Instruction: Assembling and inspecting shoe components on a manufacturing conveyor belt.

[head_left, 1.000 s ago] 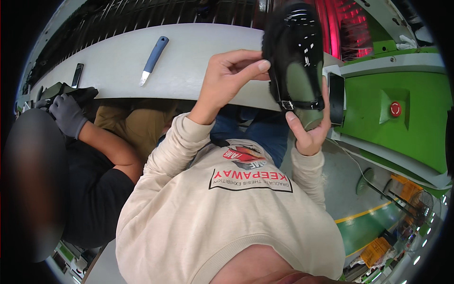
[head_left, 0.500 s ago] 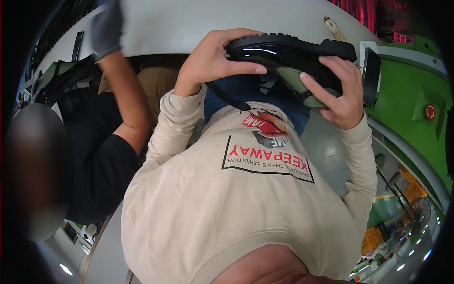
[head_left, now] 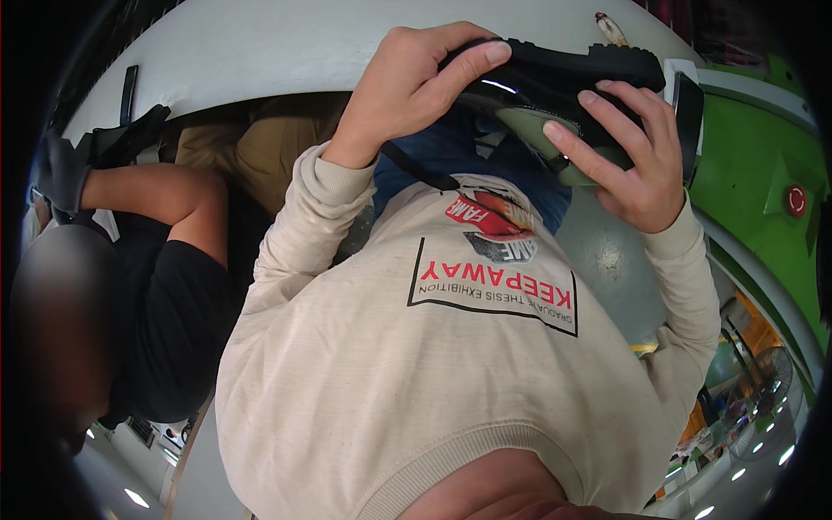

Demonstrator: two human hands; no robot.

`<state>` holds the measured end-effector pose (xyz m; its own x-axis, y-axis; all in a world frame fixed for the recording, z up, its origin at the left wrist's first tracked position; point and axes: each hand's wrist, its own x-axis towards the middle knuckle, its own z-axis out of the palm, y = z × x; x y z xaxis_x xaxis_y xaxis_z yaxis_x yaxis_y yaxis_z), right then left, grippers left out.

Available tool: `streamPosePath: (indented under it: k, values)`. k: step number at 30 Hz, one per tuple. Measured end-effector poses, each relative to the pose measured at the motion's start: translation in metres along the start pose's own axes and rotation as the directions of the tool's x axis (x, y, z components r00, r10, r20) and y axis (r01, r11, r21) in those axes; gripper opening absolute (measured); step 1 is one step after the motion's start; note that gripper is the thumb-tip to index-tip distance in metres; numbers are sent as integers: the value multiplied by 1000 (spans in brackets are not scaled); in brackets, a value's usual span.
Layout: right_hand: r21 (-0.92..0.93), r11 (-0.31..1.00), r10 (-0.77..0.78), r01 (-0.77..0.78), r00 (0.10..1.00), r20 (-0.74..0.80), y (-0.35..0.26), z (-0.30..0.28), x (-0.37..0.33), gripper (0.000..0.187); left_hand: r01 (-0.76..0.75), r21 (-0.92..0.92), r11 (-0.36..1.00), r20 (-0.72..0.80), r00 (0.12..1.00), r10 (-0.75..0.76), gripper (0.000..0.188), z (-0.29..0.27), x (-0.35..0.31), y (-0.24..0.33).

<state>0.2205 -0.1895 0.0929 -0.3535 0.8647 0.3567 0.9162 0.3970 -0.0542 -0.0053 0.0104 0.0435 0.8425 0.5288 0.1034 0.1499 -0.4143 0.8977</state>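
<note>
A glossy black shoe [head_left: 546, 87] with green side panels is held between my two hands at the near edge of the white table. Its lugged sole faces away from me, with the toe to the left and the heel block to the right. My left hand [head_left: 420, 82] closes round the toe end, the thumb lying against the edge of the sole. At the heel end, my right hand [head_left: 637, 156] grips the shoe, with fingers spread over the black upper and the green panel. The shoe's underside is mostly hidden.
A pale, dark-tipped stick-like object [head_left: 612, 31] lies on the white table [head_left: 260, 48]. At left sits a co-worker in a black shirt with a grey-gloved hand [head_left: 65, 173], near a dark item [head_left: 130, 134]. A green machine panel [head_left: 745, 156] with a red button [head_left: 796, 201] stands right.
My left thumb has shifted from the shoe's upper to the sole edge, and the shoe has moved slightly right and away. The co-worker's gloved hand has swung left, off the table.
</note>
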Motion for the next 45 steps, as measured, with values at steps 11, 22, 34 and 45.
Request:
streamPosePath:
  k: [11,22,34,45]
  values:
    - [99,994,39,-43,999,34,8,-5,5,74,-80,-195,978,53,994,92,51,0,3,-8]
    - [179,978,94,-104,994,63,14,-9,12,74,-88,-185,979,142,983,116,71,-8,16,-13]
    - [239,958,147,-160,987,72,22,-13,23,67,-369,-65,927,166,912,374,82,-11,34,-22]
    - [373,893,283,-251,958,-33,12,-5,8,64,-36,-485,874,53,996,70,72,-3,10,-33]
